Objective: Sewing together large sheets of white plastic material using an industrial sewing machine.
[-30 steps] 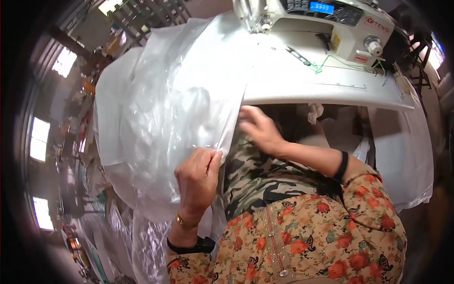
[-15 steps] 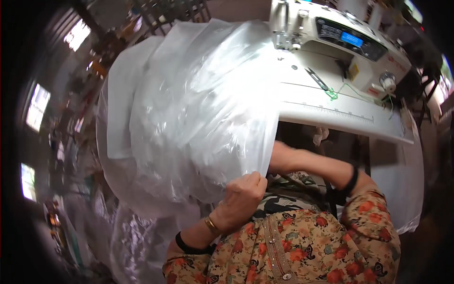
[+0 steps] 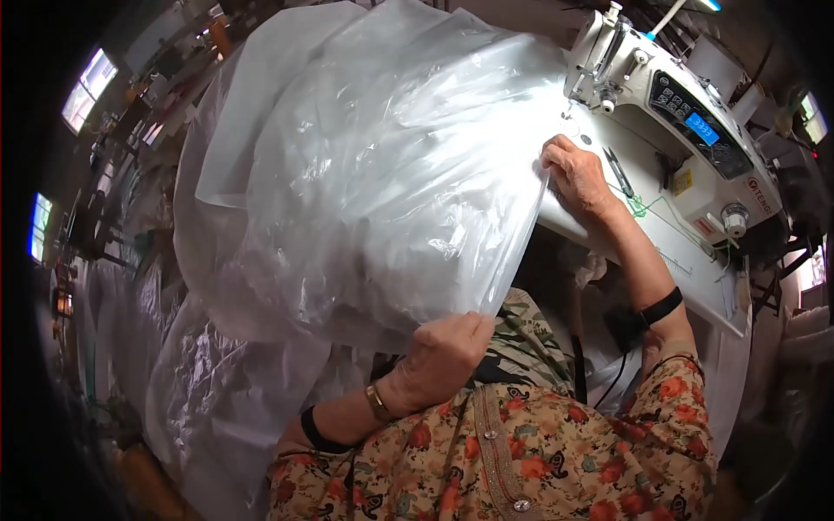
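A large sheet of translucent white plastic [image 3: 373, 174] spreads over the left and middle of the view, wrinkled and shiny under the lamp. My left hand [image 3: 447, 352] pinches its near right corner, close to my lap. Farther up the same right edge, my right hand [image 3: 578, 174] grips the plastic with curled fingers, at the sewing machine's bed. The edge runs fairly straight between both hands. Just beyond my right hand stands a white sewing machine [image 3: 686, 113] with a lit blue display; its needle area is washed out by glare.
Thread snips [image 3: 618, 172] lie on the white machine table [image 3: 665, 252], right of my right hand, with green thread [image 3: 641, 207] beside them. More crumpled plastic sheeting [image 3: 200, 399] hangs at the lower left. A black strap and cable hang near my right forearm.
My right hand has moved from beside my lap, partly hidden behind the plastic, up to the sheet's edge by the machine. My left hand keeps its pinch. The view has shifted.
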The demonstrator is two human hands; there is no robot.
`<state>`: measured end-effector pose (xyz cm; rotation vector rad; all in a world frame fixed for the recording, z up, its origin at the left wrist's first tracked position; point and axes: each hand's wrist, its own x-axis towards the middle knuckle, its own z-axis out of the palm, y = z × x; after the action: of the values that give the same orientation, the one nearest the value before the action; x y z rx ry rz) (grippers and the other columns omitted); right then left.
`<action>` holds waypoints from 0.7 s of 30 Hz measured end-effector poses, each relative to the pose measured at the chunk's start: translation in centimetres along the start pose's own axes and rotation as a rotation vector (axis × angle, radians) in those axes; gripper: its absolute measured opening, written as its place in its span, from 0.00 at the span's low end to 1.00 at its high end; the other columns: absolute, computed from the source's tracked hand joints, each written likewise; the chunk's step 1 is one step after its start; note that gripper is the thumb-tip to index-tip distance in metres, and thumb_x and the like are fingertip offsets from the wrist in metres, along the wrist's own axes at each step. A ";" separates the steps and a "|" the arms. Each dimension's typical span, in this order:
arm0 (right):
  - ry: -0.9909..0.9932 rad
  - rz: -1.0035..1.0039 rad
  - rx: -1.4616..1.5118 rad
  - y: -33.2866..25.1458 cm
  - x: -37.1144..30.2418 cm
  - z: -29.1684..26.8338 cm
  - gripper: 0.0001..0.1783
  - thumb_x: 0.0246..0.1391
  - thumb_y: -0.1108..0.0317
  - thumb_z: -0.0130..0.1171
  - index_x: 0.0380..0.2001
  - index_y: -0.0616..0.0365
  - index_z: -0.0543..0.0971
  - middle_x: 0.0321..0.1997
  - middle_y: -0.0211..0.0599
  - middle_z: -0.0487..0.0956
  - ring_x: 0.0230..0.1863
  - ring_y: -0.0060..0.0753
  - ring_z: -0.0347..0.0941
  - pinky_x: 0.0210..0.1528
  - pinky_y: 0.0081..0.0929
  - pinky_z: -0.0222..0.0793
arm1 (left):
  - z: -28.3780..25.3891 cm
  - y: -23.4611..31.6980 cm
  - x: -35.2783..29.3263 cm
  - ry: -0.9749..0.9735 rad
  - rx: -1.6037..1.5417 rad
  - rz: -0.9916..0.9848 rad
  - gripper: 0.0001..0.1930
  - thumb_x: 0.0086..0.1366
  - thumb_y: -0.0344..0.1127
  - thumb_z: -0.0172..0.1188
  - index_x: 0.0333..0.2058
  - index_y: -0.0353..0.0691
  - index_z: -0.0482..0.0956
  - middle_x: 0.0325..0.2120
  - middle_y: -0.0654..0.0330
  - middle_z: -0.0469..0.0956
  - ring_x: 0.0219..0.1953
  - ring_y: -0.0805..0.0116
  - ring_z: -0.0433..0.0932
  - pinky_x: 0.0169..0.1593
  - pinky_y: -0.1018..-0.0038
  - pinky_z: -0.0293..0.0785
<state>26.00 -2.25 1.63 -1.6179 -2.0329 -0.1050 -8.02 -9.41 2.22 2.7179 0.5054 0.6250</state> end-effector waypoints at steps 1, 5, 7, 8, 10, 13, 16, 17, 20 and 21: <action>-0.003 -0.002 0.004 0.0 0.2 0.1 0.08 0.47 0.83 0.52 0.29 0.58 0.72 0.36 0.38 0.76 0.33 0.48 0.76 0.36 0.36 0.71 | -0.1 0.1 -0.1 -0.001 0.000 -0.006 0.09 0.54 0.23 0.57 0.36 0.33 0.76 0.23 0.57 0.70 0.23 0.61 0.76 0.26 0.69 0.71; -0.007 0.005 0.000 -0.2 0.7 0.0 0.06 0.48 0.81 0.53 0.29 0.60 0.71 0.34 0.40 0.75 0.32 0.48 0.75 0.35 0.37 0.71 | 0.3 -0.2 -1.2 -0.013 -0.132 -0.016 0.25 0.55 0.23 0.53 0.55 0.28 0.70 0.30 0.51 0.74 0.26 0.57 0.78 0.28 0.69 0.74; -0.033 0.012 -0.050 0.0 0.8 0.0 0.05 0.50 0.77 0.56 0.31 0.57 0.73 0.35 0.38 0.75 0.33 0.49 0.75 0.35 0.40 0.71 | 0.7 -0.6 -1.7 -0.044 -0.172 -0.015 0.29 0.57 0.24 0.50 0.59 0.26 0.66 0.34 0.48 0.76 0.27 0.56 0.79 0.29 0.68 0.75; -0.027 -0.003 -0.029 0.2 0.7 0.2 0.05 0.50 0.75 0.57 0.32 0.56 0.74 0.35 0.37 0.74 0.33 0.47 0.75 0.35 0.39 0.72 | 0.8 -0.6 -1.8 -0.039 -0.192 -0.062 0.28 0.57 0.23 0.51 0.59 0.26 0.67 0.34 0.48 0.75 0.27 0.54 0.79 0.29 0.67 0.75; -0.014 -0.010 -0.018 0.0 0.9 0.3 0.05 0.51 0.74 0.57 0.32 0.55 0.75 0.36 0.36 0.75 0.32 0.46 0.76 0.35 0.39 0.72 | 1.1 -1.0 -2.1 -0.047 -0.211 -0.096 0.27 0.57 0.23 0.52 0.58 0.26 0.68 0.34 0.47 0.75 0.28 0.53 0.79 0.30 0.66 0.76; -0.006 0.045 -0.042 0.4 0.8 0.6 0.06 0.51 0.71 0.60 0.34 0.54 0.78 0.37 0.34 0.75 0.37 0.41 0.76 0.39 0.38 0.71 | 2.1 -1.9 -1.9 0.023 -0.220 -0.119 0.26 0.57 0.23 0.53 0.57 0.26 0.68 0.34 0.46 0.75 0.30 0.50 0.78 0.34 0.64 0.76; 0.096 0.016 -0.214 0.9 0.9 1.1 0.05 0.54 0.65 0.59 0.34 0.52 0.79 0.39 0.33 0.76 0.46 0.37 0.73 0.51 0.42 0.63 | 2.5 -2.0 -1.0 0.025 -0.254 -0.102 0.24 0.59 0.22 0.54 0.55 0.28 0.69 0.36 0.45 0.73 0.32 0.46 0.76 0.36 0.61 0.74; 0.121 0.005 -0.227 0.8 0.9 0.8 0.06 0.56 0.64 0.57 0.34 0.52 0.79 0.39 0.34 0.76 0.47 0.37 0.73 0.52 0.41 0.62 | 2.4 -1.7 -0.7 0.032 -0.264 -0.114 0.21 0.59 0.22 0.55 0.53 0.29 0.71 0.36 0.46 0.74 0.32 0.46 0.76 0.36 0.61 0.73; 0.021 0.132 -0.258 0.2 0.8 0.6 0.08 0.59 0.66 0.55 0.39 0.54 0.79 0.47 0.37 0.78 0.52 0.39 0.72 0.59 0.42 0.60 | 3.2 -2.7 0.1 -0.014 -0.299 -0.107 0.17 0.59 0.24 0.57 0.49 0.32 0.74 0.34 0.48 0.74 0.32 0.47 0.76 0.36 0.61 0.73; 0.003 0.142 -0.235 0.0 0.7 0.8 0.11 0.59 0.65 0.54 0.42 0.55 0.78 0.49 0.37 0.78 0.53 0.41 0.72 0.60 0.44 0.58 | 3.4 -2.8 0.3 -0.040 -0.302 -0.119 0.15 0.59 0.24 0.58 0.47 0.34 0.75 0.33 0.49 0.74 0.32 0.47 0.76 0.35 0.61 0.73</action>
<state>25.69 -1.37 1.27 -1.8987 -1.9551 -0.3041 -6.91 -7.52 -1.58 2.3923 0.5132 0.5642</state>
